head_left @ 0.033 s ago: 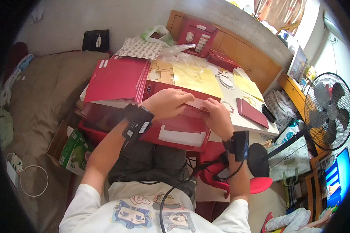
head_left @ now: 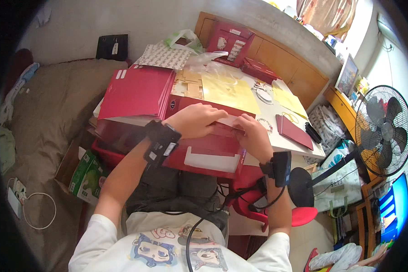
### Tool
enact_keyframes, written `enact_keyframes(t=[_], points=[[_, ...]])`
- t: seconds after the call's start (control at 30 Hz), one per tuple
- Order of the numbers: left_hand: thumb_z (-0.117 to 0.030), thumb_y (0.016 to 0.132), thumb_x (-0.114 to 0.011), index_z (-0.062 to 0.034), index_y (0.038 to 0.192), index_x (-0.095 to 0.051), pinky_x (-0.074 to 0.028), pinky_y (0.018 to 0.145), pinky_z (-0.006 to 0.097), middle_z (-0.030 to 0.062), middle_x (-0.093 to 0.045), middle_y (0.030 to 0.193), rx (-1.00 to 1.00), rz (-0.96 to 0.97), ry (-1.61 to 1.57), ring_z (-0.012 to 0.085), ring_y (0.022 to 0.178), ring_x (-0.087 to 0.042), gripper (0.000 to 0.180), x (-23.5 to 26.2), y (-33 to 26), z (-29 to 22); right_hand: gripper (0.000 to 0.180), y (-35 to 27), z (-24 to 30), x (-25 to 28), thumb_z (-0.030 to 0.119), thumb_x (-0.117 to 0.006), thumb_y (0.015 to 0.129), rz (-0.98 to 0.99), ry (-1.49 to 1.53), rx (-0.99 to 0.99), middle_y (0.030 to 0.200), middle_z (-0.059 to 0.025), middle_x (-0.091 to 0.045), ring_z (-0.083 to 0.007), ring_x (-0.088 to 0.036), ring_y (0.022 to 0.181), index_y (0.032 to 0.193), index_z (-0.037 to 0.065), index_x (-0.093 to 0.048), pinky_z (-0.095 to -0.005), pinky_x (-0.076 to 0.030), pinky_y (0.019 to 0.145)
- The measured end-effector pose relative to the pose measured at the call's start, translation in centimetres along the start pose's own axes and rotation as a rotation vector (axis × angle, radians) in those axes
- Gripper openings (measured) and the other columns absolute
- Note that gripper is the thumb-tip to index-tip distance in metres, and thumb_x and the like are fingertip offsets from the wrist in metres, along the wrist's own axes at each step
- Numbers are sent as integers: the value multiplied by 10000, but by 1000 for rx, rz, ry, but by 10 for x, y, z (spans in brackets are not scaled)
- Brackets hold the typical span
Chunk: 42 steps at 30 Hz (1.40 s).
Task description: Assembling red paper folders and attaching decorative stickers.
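While both hands, left (head_left: 196, 120) and right (head_left: 254, 136), press a red box (head_left: 208, 152) flat-fingered, folding looks half-done; a red stack (head_left: 136, 93) waits left.

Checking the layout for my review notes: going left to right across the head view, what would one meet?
White charger and cable on the floor → green carton → stack of red folders → left hand → right hand → dark red booklet → standing fan.

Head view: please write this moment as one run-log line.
left hand: on white sheet | right hand: on same sheet | sheet: on red box | red stack: left of hands
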State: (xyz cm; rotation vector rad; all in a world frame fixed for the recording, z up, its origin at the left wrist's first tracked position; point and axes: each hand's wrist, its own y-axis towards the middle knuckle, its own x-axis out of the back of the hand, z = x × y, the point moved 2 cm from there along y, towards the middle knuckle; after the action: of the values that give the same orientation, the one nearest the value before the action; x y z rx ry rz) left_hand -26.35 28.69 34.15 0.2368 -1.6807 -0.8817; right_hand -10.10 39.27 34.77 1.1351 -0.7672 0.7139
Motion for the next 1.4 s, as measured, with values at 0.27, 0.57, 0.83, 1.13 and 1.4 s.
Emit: enact_keyframes(t=[0.27,0.57,0.83,1.13,1.4], points=[[-54,726,-559,-34,819,-577,-446,753,400,130,-598,806,176,228,74,301,834,-562,97,-13,5,5,122,11,4,-6,40,-576,667,14,-199,62,803,-49,-563,-244,-566,836,772,99,-593,-354,-431,710],[-6,679,-566,-32,762,-559,-469,696,382,104,-560,811,205,-15,230,285,825,-557,88,-31,8,19,116,25,-2,-22,50,-590,634,-107,-505,172,817,-19,-594,-200,-575,830,736,103,-604,-344,-429,728],[-19,674,-576,-52,748,-590,-493,719,358,79,-574,807,171,141,288,260,828,-578,82,-43,8,25,78,23,-11,-36,76,-572,701,24,-429,100,823,-48,-597,-224,-584,867,755,89,-627,-365,-491,719],[-53,696,-572,-50,740,-613,-498,727,352,83,-585,824,192,251,319,249,853,-580,60,-46,8,31,109,18,-22,-36,125,-548,776,52,-221,47,866,-76,-582,-272,-589,829,823,103,-644,-387,-495,702],[-99,717,-570,-32,699,-648,-488,747,349,120,-577,863,239,265,297,270,867,-571,105,-44,12,15,120,18,-23,-38,92,-540,746,102,-288,19,879,-94,-580,-284,-590,822,789,77,-651,-385,-492,705]])
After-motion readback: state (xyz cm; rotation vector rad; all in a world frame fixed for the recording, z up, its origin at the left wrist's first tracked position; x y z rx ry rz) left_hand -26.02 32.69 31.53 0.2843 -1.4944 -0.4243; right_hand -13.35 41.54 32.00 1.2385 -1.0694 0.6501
